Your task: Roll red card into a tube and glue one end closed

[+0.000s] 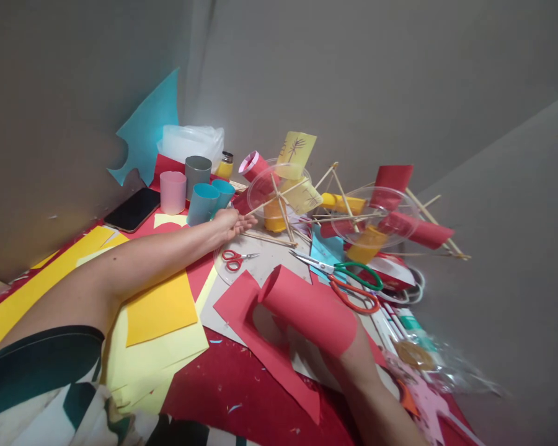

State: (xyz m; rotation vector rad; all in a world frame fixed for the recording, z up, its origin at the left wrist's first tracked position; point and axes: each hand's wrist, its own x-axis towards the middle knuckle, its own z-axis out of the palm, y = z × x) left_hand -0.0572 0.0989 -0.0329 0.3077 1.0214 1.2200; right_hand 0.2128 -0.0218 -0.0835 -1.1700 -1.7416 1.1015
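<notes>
Covering the right hand, whose grip I cannot tell, a curled red paper tube fills near centre; farther left, the left hand spreads its fingers beside turquoise paper tubes, green-and-orange-handled metal scissors lying rightward.

The curled paper tube around my right wrist is plain red, and so is the flat paper strip beside it. Near my left hand I have two light blue paper tubes, a pink paper tube and a grey paper tube. My small metal scissors have red handles; my larger metal scissors, one green, one orange. Dark spiky lines pattern a pale yellow paper piece. My sleeve is dark green and white.
</notes>
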